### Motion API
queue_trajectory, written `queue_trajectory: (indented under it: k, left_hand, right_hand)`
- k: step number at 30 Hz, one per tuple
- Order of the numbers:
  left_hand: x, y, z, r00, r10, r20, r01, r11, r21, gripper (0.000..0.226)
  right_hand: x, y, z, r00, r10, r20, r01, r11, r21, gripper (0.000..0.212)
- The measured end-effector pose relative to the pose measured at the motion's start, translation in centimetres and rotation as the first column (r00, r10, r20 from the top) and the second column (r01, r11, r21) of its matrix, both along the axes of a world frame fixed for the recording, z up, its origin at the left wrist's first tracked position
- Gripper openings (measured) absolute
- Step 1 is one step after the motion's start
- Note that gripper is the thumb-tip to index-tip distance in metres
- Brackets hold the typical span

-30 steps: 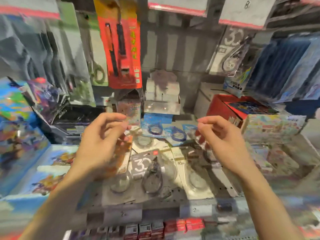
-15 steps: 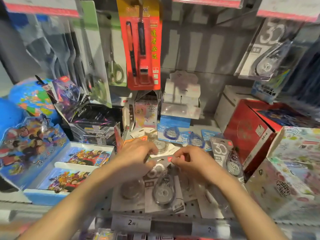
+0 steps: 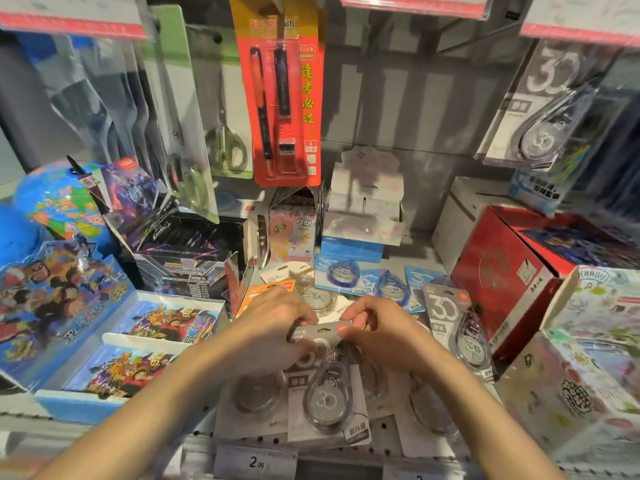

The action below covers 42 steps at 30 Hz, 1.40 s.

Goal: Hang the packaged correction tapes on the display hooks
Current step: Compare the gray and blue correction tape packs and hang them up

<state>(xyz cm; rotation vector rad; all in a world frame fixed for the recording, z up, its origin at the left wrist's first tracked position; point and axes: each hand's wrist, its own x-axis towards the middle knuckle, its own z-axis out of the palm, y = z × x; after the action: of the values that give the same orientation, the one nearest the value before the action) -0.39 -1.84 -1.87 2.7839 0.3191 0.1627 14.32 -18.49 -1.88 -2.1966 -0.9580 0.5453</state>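
While the grey correction tape pack (image 3: 327, 393) is lying on the shelf (image 3: 382, 429), we are pinching its top edge with our left hand (image 3: 273, 327) and right hand (image 3: 379, 329). Farther back, another grey pack (image 3: 550, 109) is hanging at upper right.

Dim, warm overhead light; slatted shadows on back wall; wide-angle edge warping, soft corners.

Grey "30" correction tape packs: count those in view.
3: one grey "30" pack held at its top by both hands, one lying right of them, one hanging upper right. Others may hide underneath.
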Motion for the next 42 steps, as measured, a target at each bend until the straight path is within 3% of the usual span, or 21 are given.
queue_trajectory:
  k: [5, 10, 12, 15, 20, 23, 25, 28, 34, 38, 42]
  left_hand:
    - [0.6, -0.2, 0.2, 1.000, -0.005, -0.019, 0.005, 1.000, -0.017, 0.045]
    - [1.1, -0.9, 1.1, 0.992, 0.090, 0.090, -0.063, 0.963, -0.262, 0.051]
    - [1.4, -1.4, 1.5, 0.973, 0.172, 0.156, -0.072, 0.862, -0.502, 0.060]
    - [1.5, -2.0, 2.8, 0.949, 0.278, 0.151, -0.043, 0.586, -0.809, 0.064]
    - [1.6, -2.6, 3.7, 0.967, 0.232, 0.102, 0.004, 0.388, -0.922, 0.058]
    - [1.8, -2.7, 3.3, 0.981, 0.180, 0.079, 0.012, 0.347, -0.938, 0.048]
    - [2.0, -2.5, 3.1, 0.979, 0.192, 0.076, 0.003, 0.352, -0.936, 0.049]
    - [2.6, -2.2, 2.8, 0.974, 0.208, 0.088, 0.004, 0.373, -0.928, 0.050]
    - [4.8, -2.4, 2.5, 0.969, 0.218, 0.114, 0.013, 0.416, -0.909, 0.046]
    - [6.3, -2.9, 2.0, 0.974, 0.194, 0.114, 0.019, 0.432, -0.902, 0.046]
    - [7.0, -3.3, 1.4, 0.978, 0.189, 0.088, -0.001, 0.424, -0.906, 0.046]
  right_hand:
    - [0.5, -0.7, 0.3, 0.992, -0.015, -0.122, 0.020, 0.999, 0.040, 0.017]
    - [1.3, -2.1, 0.8, 0.925, -0.025, -0.380, 0.160, 0.931, 0.328, 0.018]
    - [1.6, -2.3, 1.4, 0.897, -0.030, -0.441, 0.238, 0.873, 0.426, 0.016]
    - [2.0, -2.4, 2.2, 0.920, -0.068, -0.386, 0.277, 0.810, 0.517, 0.016]
    - [2.9, -1.8, 3.3, 0.911, -0.123, -0.394, 0.371, 0.665, 0.649, 0.015]
    - [2.9, -1.3, 3.8, 0.921, -0.150, -0.360, 0.368, 0.643, 0.672, 0.014]
    - [2.9, -1.6, 4.2, 0.941, -0.160, -0.299, 0.324, 0.686, 0.652, 0.011]
    - [3.4, -3.5, 4.7, 0.965, -0.263, -0.014, 0.232, 0.824, 0.518, 0.016]
    - [2.7, -7.9, 3.0, 0.840, -0.346, 0.417, 0.296, 0.938, 0.182, 0.032]
    - [1.8, -9.5, 0.9, 0.830, -0.334, 0.446, 0.381, 0.924, -0.017, 0.047]
    - [1.2, -9.8, -0.2, 0.848, -0.335, 0.412, 0.353, 0.935, 0.034, 0.047]
